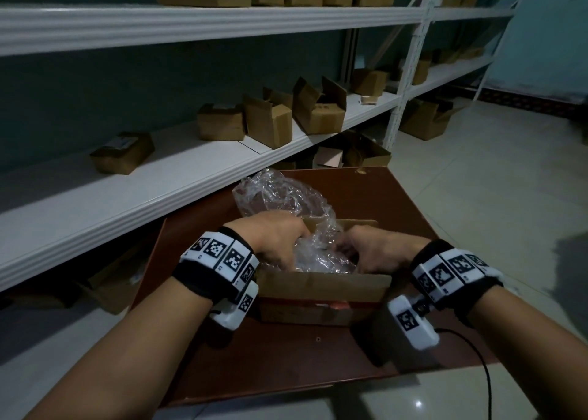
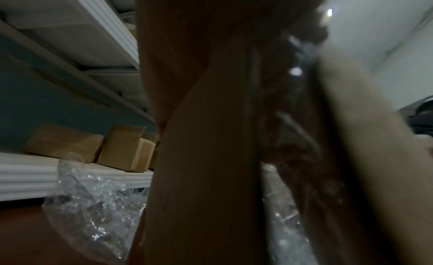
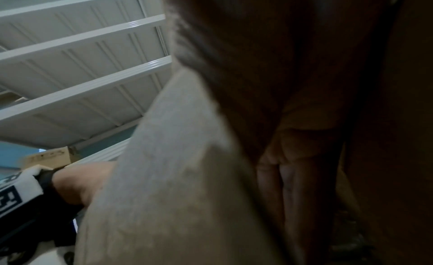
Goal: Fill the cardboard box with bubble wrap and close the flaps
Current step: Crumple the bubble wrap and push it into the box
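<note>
Head view, left hand and right hand pressing bubble wrap into cardboard box, finger positions hidden.

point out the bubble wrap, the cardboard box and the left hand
bubble wrap [image 1: 280,193]: head view, on the crumpled part behind the box
cardboard box [image 1: 321,284]: head view, on the near flap
left hand [image 1: 276,238]: head view, on its back

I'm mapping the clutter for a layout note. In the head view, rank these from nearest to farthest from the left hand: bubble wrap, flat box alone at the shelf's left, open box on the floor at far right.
1. bubble wrap: under the left hand, in the cardboard box.
2. flat box: up-left, on the shelf.
3. open box on the floor: far right.
</note>
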Demonstrator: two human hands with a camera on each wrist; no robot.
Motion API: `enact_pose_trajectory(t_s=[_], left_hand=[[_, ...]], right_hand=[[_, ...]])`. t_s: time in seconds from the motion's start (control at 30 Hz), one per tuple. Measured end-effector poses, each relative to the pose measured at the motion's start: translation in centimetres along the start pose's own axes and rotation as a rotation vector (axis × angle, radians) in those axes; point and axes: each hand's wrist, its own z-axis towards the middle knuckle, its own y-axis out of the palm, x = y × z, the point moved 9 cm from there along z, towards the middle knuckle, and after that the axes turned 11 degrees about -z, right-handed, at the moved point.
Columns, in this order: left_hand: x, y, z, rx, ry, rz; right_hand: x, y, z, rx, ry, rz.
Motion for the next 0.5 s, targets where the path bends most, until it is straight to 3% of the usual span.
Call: enact_pose_trajectory(t_s=[0.17,0.37,0.4,0.5], left_hand=[[0.4,0.2,-0.5,0.010,0.010,0.099],[0.4,0.0,-0.7,0.040,0.022,0.116],[0.5,0.0,-0.7,0.046,0.029,0.120],[0.5,0.0,-0.7,0.059,0.035,0.108]], right_hand=[[0.0,-0.2,-0.3,0.033,-0.067,0.021],[0.4,-4.8,-2.3,0.510,-0.166,0.597],[0.2,-5.2,-2.7,0.586,-0.167,0.594],[-0.8,-6.5,-4.3,0.873,-0.167,0.281]])
